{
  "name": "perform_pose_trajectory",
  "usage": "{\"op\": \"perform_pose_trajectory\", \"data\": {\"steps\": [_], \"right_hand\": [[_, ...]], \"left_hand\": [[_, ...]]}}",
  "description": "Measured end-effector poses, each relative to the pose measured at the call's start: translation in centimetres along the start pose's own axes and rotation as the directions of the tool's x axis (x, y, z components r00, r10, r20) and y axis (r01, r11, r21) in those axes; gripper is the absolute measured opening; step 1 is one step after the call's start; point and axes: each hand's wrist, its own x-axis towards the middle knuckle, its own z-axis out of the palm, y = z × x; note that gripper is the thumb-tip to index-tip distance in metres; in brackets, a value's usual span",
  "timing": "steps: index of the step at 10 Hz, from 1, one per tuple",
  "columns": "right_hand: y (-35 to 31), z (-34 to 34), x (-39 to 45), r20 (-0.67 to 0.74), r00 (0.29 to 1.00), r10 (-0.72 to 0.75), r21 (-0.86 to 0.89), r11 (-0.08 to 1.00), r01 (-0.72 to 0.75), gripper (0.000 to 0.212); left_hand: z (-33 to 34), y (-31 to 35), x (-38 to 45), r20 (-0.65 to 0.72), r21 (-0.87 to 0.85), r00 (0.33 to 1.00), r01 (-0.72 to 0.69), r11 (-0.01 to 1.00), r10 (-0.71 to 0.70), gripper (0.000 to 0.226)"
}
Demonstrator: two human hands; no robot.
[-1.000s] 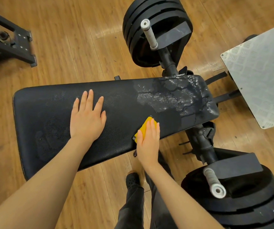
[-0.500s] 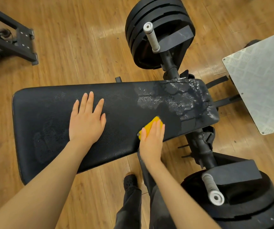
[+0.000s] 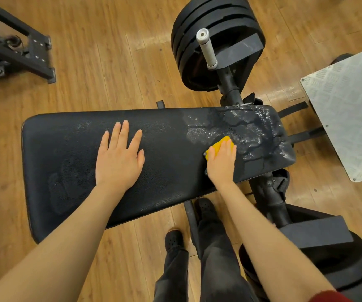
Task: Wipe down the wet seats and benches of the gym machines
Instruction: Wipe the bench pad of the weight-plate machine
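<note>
A long black padded bench (image 3: 171, 149) lies across the view. Its right end is covered with water drops and streaks (image 3: 252, 129); a faint damp patch shows at its left end. My left hand (image 3: 119, 158) lies flat on the middle of the pad, fingers straight and spread. My right hand (image 3: 221, 160) presses a yellow cloth (image 3: 218, 144) onto the pad at the edge of the wet area. Its fingers lie over the cloth, which is mostly hidden beneath them.
Stacked black weight plates with white-tipped bars stand behind the bench (image 3: 215, 38) and at the lower right (image 3: 337, 262). A grey checker-plate footplate (image 3: 350, 114) is at the right. A black machine frame (image 3: 16, 53) sits at the upper left on the wooden floor. My legs and shoes (image 3: 204, 208) are below the bench.
My right hand has slid the yellow cloth up and to the right, from the bench's near edge into the wet patch. My left hand has stayed flat in place.
</note>
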Motion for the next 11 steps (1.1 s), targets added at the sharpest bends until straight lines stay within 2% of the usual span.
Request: {"op": "perform_pose_trajectory", "data": {"steps": [1, 2, 3, 5, 6, 7, 8, 9, 10, 11], "right_hand": [[-0.4, 0.6, -6.8, 0.028, 0.987, -0.158, 0.042, 0.987, 0.156, 0.063], [-0.3, 0.8, -11.1, 0.073, 0.973, -0.219, 0.041, 0.976, 0.216, 0.064], [-0.5, 0.6, -7.9, 0.073, 0.975, -0.210, 0.002, 0.978, 0.210, 0.065], [-3.2, 0.1, 2.5, 0.069, 0.994, -0.090, -0.052, 0.994, 0.093, 0.062], [-3.1, 0.4, 0.3, 0.048, 0.993, -0.111, -0.051, 0.992, 0.113, 0.062], [-2.6, 0.7, -6.0, 0.061, 0.984, -0.165, 0.001, 0.986, 0.166, 0.064], [-1.9, 1.0, -11.0, 0.104, 0.968, -0.227, -0.025, 0.973, 0.231, 0.068], [-1.9, 0.9, -9.6, 0.111, 0.958, -0.265, -0.063, 0.960, 0.273, 0.068], [-2.9, 1.0, -4.1, 0.093, 0.961, -0.259, -0.057, 0.963, 0.264, 0.066], [-4.6, 0.7, 1.3, 0.092, 0.976, -0.195, -0.065, 0.977, 0.201, 0.064]], "left_hand": [[0.0, 0.0, 0.0, 0.002, 0.001, 1.000, 0.002, 1.000, -0.002, 0.056], [-0.1, 0.0, 0.1, 0.004, 0.001, 1.000, -0.002, 1.000, 0.002, 0.056], [-0.1, 0.0, 0.1, 0.000, -0.005, 1.000, -0.006, 1.000, 0.006, 0.055], [0.0, 0.0, 0.1, 0.012, -0.002, 1.000, -0.001, 1.000, 0.001, 0.056], [0.0, 0.0, 0.1, 0.010, -0.004, 1.000, 0.000, 1.000, 0.000, 0.056], [-0.1, 0.0, 0.1, 0.016, -0.013, 1.000, 0.001, 1.000, -0.001, 0.056], [-0.2, 0.0, 0.1, 0.014, -0.019, 1.000, 0.001, 1.000, -0.001, 0.056], [-0.2, 0.0, 0.1, 0.013, -0.024, 1.000, 0.001, 1.000, 0.000, 0.056], [-0.1, 0.0, 0.1, 0.002, -0.023, 1.000, 0.004, 1.000, -0.004, 0.055], [-0.1, 0.0, 0.1, 0.012, -0.017, 1.000, 0.000, 1.000, 0.000, 0.056]]}}
